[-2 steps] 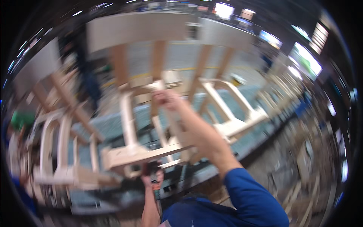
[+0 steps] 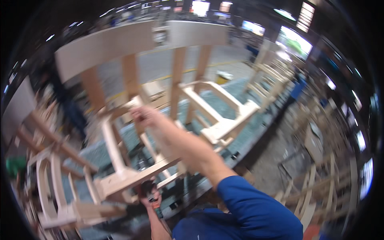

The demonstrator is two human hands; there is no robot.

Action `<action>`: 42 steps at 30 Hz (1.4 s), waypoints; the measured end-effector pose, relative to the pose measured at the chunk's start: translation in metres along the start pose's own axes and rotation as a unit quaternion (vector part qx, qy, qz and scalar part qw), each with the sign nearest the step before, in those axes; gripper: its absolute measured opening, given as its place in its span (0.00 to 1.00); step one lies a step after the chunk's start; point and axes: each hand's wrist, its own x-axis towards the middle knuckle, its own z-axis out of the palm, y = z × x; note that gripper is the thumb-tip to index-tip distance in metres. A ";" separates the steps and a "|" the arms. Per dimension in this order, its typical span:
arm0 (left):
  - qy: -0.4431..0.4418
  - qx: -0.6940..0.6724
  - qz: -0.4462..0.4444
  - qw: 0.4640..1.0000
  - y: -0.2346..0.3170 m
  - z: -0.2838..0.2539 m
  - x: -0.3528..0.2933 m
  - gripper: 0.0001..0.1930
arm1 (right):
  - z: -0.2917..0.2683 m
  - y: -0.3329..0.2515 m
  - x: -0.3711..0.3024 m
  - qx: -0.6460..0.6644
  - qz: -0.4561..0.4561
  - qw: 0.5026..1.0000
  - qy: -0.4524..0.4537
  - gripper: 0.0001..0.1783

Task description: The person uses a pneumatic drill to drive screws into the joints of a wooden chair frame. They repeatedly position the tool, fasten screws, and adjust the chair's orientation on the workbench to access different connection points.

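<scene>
Bare-wood chair frame [image 2: 160, 132], the nearest of several, stands tipped on the worktop [image 2: 240, 132] at the centre of the view, its broad curved backrest rail at 12 o'clock and its seat rails running down toward 7 o'clock. The right hand [image 2: 146, 116] reaches out over it, fingers curled round an upper rail of the frame near 10 o'clock; motion blur hides how tight the hold is. The left hand [image 2: 149, 196], low at 6 o'clock, is wrapped round a dark power tool [image 2: 154, 202] just under the lower seat rail, fingers closed on its grip. To do this well, I judge the right hand should brace the frame firmly so it cannot rock, while the tool meets the joint squarely from below. More unfinished chair frames [image 2: 52, 188] crowd the worktop at 8 o'clock, and another stands at 2 o'clock.
</scene>
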 end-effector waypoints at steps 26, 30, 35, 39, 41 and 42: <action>-0.193 -0.061 0.077 0.976 -0.028 -0.022 0.244 0.22 | 0.090 -0.119 0.019 -0.440 -0.186 0.849 0.223 0.07; -0.185 -0.045 0.103 0.976 -0.020 -0.025 0.246 0.21 | 0.097 -0.103 0.024 -0.549 -0.210 0.769 0.250 0.07; -0.172 -0.031 0.118 0.977 -0.018 -0.029 0.249 0.20 | 0.088 -0.111 0.039 -0.628 -0.255 0.676 0.290 0.06; -0.122 0.055 0.169 0.976 -0.029 -0.038 0.247 0.20 | 0.063 -0.128 0.052 -0.661 -0.261 0.661 0.241 0.15; -0.062 0.320 0.277 0.904 -0.037 -0.025 0.262 0.20 | 0.059 -0.151 0.043 -0.688 -0.236 0.619 0.296 0.16; -0.025 0.459 0.330 0.824 -0.038 -0.018 0.271 0.20 | 0.056 -0.165 0.034 -0.655 -0.220 0.656 0.303 0.12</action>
